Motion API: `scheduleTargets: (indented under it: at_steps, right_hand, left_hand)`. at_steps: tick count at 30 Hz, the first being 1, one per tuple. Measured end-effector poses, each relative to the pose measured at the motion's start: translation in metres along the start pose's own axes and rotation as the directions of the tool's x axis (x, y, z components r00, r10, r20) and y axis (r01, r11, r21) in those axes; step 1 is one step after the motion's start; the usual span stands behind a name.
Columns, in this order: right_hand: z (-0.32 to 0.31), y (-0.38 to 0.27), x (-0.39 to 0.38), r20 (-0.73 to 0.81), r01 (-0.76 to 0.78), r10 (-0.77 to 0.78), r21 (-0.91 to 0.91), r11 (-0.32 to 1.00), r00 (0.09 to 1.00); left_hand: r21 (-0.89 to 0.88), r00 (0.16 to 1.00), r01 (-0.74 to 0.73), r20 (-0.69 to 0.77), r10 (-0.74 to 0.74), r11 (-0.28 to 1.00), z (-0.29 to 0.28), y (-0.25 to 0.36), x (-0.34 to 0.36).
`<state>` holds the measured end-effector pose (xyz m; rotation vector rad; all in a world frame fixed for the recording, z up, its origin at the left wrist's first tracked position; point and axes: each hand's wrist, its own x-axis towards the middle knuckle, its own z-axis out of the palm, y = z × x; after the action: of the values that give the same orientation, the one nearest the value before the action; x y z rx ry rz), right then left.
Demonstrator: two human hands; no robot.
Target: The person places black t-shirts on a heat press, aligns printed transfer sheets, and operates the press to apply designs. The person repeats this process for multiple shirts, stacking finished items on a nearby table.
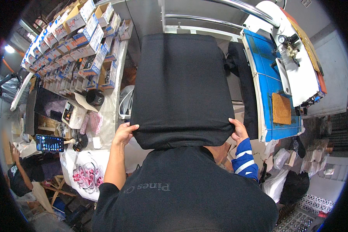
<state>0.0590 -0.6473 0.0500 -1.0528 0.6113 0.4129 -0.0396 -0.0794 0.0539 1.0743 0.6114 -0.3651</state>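
Note:
A black cloth lies smooth over a broad, flat rectangular shape in front of me, probably a platen hidden underneath. Its near end gathers in loose folds close to my body. My left hand pinches the near left corner, thumb on top of the cloth. At the near right corner, my right hand grips the edge the same way, thumb up and fingers curled beneath. A blue sleeve with white stripes covers my right forearm, while the left forearm is bare.
On the right stands a machine with a blue board, a tan pad and a pressure gauge. Metal rails cross the far side. To the left are stacked cardboard boxes, a lit phone and another person's arm.

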Motion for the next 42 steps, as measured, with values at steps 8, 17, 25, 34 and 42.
scheduleTargets:
  at_steps: [8,17,25,34,42]
  right_hand:
    - [-0.005,0.0,0.005,0.013,0.001,-0.001,-0.04,0.999,1.0]
    - [-0.039,0.017,0.017,0.094,0.072,-0.074,0.029,0.997,0.993]
    - [-0.039,0.022,0.016,-0.061,0.024,-0.029,-0.075,0.997,0.998]
    - [-0.014,0.01,0.011,-0.003,0.09,-0.09,-0.024,0.996,0.996]
    - [0.041,0.008,-0.013,0.185,0.154,-0.82,-0.981,-0.12,0.542]
  left_hand:
    - [0.006,1.0,0.004,0.007,-0.004,1.0,-0.003,-0.001,0.002]
    - [0.097,0.986,-0.122,-0.102,0.132,0.988,-0.021,-0.03,0.019]
    - [-0.082,0.953,-0.268,0.127,0.276,0.96,-0.045,-0.049,0.018]
    - [-0.337,0.973,-0.217,-0.003,0.229,0.916,-0.018,-0.039,0.019]
    - [0.954,0.425,-0.268,-0.007,0.905,0.133,0.031,-0.031,0.017]
